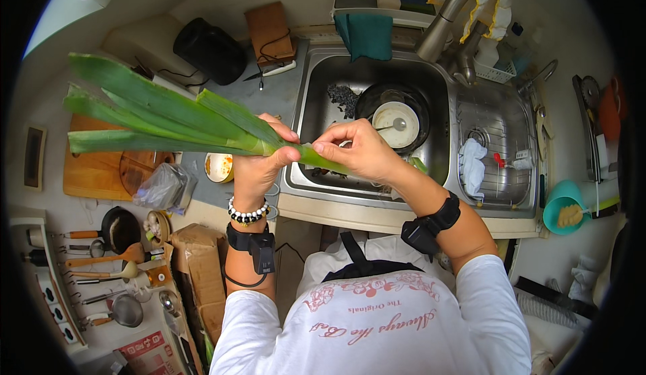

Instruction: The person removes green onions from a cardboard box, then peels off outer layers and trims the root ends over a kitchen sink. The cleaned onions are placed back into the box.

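A large leek [166, 107] is held sideways above the counter and the sink's left edge, its green leaves fanning out to the left. My left hand [270, 160] grips it where the leaves meet the stalk. The fingers and thumb of my right hand [356, 148] pinch the stalk further right. The stalk's right end passes under my right hand and is partly hidden. Below, the steel sink basin [439, 92] holds a dark pan [366, 107] with a white bowl [404, 112] and a spoon [398, 124]. Dark scraps [343, 97] lie beside the pan.
A knife [275, 69] with a white handle lies on the grey counter, near a black canister [209, 49]. At left are a wooden cutting board [91, 168], a plastic bag [166, 185] and a small bowl [218, 167]. The faucet [444, 21] rises behind the sink; a drainer basin [497, 122] adjoins it.
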